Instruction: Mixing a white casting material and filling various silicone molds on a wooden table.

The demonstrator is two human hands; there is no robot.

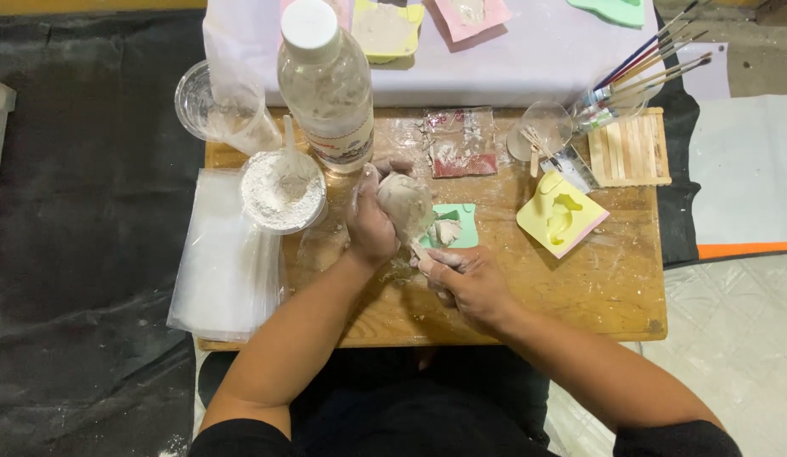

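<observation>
Grey-white filled plastic bag [406,206], bulging, tilted over green mould [455,225] on table

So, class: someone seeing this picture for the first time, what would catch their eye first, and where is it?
At the middle of the wooden table, the left hand grips a small bag of grey-white paste over a green mould, while the right hand steadies its lower end. Behind them stands a tall clear bottle, with a cup of white powder to its left. A yellow mould lies to the right.
</observation>
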